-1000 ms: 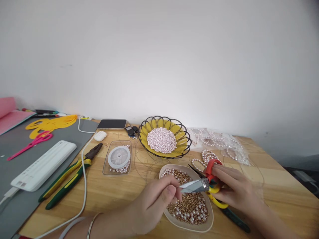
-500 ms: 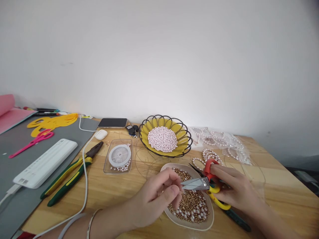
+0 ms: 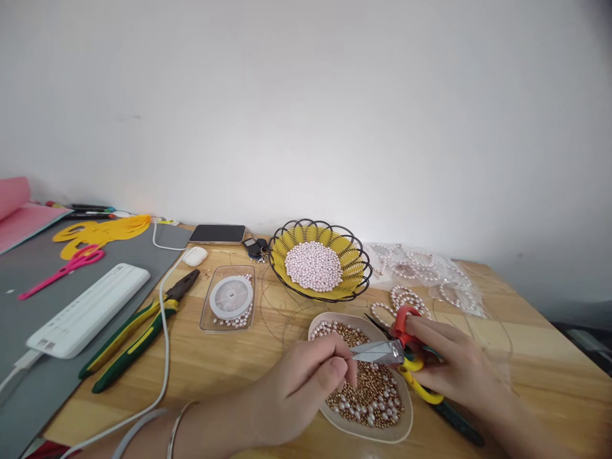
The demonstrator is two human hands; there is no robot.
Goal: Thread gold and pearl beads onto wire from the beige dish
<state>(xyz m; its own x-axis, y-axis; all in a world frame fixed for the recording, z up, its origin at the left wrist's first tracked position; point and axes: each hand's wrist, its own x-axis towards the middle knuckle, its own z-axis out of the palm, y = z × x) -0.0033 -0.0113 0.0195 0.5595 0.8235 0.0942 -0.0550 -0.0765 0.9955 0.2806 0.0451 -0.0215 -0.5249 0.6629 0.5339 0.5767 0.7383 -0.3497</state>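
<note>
My right hand [image 3: 449, 363] grips a pair of scissors [image 3: 380, 352] by their red and yellow handles, with the blades pointing left. The blade tips reach the fingers of my left hand [image 3: 315, 382]. That hand is closed, thumb against curled fingers, and whatever is pinched there is hidden or too small to make out. Below both hands lies a beige tray [image 3: 406, 427] of gold beads [image 3: 368, 386] and larger pearly beads [image 3: 377, 408]. A dark green handle [image 3: 459, 424] shows beneath my right hand; the rest of that tool is mostly covered.
A yellow basket [image 3: 354, 280] holds pink beads. Left of it stands a clear box [image 3: 205, 319] with a thread spool [image 3: 232, 298]. Pliers [image 3: 138, 331], a white cable [image 3: 166, 357] and a power bank [image 3: 90, 309] lie further left. Bead strands [image 3: 406, 298] and a plastic bag [image 3: 430, 268] are at right.
My left fingers have curled closer together at the blade tips. The scissors stay in my right hand in nearly the same place. The whole view has shifted slightly.
</note>
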